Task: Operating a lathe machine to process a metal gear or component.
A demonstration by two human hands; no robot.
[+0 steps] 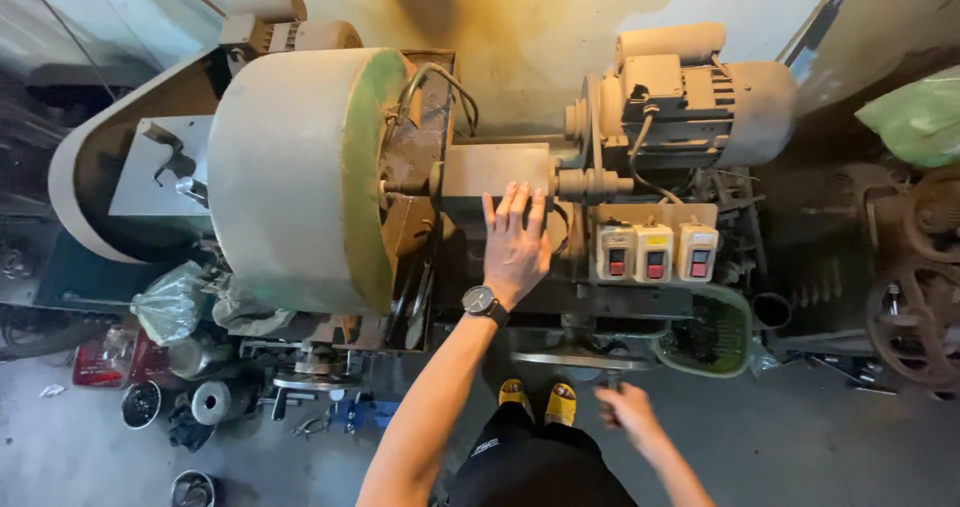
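Observation:
My left hand (514,242), with a dark wristwatch (483,302) on the wrist, lies flat with fingers spread on the grey housing (480,172) of a large dusty machine, just right of its big green-rimmed drum cover (300,177). My right hand (627,415) is low in the view, blurred, with fingers curled around a small handle below the machine's front edge. Three white switch boxes (655,252) with red and black buttons sit to the right of my left hand. My yellow shoes (538,400) show on the floor.
A grey electric motor (700,92) with stepped pulleys stands behind the switches. A green basket (715,342) hangs at front right. Rusty handwheels (915,317) are at far right. Metal cans, plastic bags and parts litter the floor at lower left (190,367).

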